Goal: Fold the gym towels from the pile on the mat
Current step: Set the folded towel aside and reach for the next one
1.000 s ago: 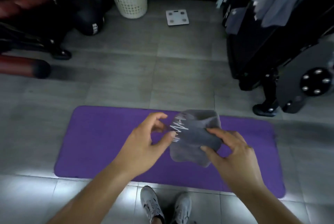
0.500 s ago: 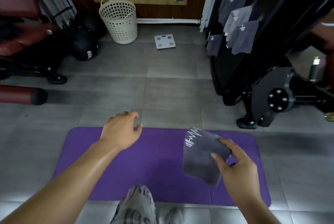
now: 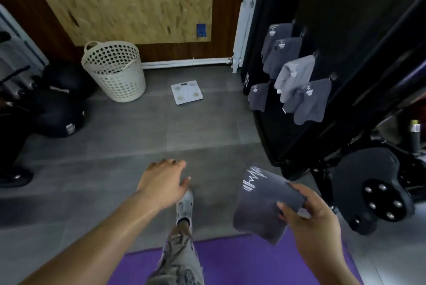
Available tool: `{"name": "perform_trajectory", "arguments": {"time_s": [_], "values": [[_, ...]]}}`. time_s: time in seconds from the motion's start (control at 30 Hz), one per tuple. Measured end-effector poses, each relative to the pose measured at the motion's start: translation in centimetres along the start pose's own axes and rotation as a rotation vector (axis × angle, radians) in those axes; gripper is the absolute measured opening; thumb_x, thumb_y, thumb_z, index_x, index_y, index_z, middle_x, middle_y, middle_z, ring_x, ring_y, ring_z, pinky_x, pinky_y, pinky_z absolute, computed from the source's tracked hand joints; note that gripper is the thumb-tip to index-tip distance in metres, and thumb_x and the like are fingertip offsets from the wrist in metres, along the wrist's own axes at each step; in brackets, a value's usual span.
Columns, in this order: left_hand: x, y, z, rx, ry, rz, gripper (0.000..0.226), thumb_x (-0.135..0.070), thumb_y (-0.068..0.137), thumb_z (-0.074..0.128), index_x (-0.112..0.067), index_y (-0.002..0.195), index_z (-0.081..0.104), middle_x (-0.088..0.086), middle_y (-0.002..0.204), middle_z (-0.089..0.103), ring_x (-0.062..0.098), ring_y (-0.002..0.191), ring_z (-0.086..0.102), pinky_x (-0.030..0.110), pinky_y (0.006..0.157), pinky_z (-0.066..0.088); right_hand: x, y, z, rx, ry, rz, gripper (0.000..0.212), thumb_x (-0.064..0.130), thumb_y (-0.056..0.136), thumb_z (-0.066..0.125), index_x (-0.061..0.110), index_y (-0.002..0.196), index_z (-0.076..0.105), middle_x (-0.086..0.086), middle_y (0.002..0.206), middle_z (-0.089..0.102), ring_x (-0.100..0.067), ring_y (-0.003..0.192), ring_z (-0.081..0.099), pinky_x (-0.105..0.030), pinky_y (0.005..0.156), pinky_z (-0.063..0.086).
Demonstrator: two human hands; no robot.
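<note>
Since 0.5 s earlier, the person had stepped forward over the purple foam mat (image 3: 242,259), right hand (image 3: 315,222) pinching the folded dark-grey logo towel (image 3: 260,206) aloft above its far edge, left hand (image 3: 163,183) loose and empty; a firm pinch was advised to preserve the folds.

A purple mat (image 3: 242,259) is lying near on the grey floor (image 3: 129,146); a basket (image 3: 115,72) and scale (image 3: 187,91) are sitting far.

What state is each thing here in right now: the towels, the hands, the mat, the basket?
Grey towel: folded, held off the floor.
Right hand: pinches that towel.
Left hand: open, empty.
Purple mat: flat on floor.
Basket: upright.
Hanging towels: on the black rack.
</note>
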State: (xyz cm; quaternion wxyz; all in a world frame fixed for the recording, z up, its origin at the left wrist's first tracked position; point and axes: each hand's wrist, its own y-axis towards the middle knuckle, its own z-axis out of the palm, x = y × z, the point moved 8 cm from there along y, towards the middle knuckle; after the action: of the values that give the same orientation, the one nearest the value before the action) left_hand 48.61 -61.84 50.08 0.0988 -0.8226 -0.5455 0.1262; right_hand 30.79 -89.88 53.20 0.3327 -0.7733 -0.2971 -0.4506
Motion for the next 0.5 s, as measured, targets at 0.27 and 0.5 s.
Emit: {"name": "perform_trajectory", "arguments": {"time_s": [0.27,0.5], "values": [[3.4,25.7,-11.4,0.094,0.144,0.212,0.028,-0.040,0.099,0.045,-0.022,0.118,0.054,0.003,0.121,0.060,0.026,0.116,0.058,0.037,0.097,0.041,11.9,18.4,9.0,-0.132,0.018,0.062,0.065,-0.001,0.072,0.083,0.055,0.102,0.070,0.019,0.093,0.074,-0.003,0.091,0.069,-0.038,0.080,0.061],[-4.6,40.6,-21.8,0.076,0.183,0.461,0.028,-0.045,0.100,0.043,-0.025,0.116,0.053,0.001,0.119,0.060,0.024,0.113,0.056,0.038,0.093,0.041,21.6,28.7,6.3,-0.200,0.016,0.003,0.070,-0.008,0.075,0.078,0.059,0.091,0.066,0.027,0.084,0.070,0.001,0.070,0.066,-0.016,0.062,0.054]]}}
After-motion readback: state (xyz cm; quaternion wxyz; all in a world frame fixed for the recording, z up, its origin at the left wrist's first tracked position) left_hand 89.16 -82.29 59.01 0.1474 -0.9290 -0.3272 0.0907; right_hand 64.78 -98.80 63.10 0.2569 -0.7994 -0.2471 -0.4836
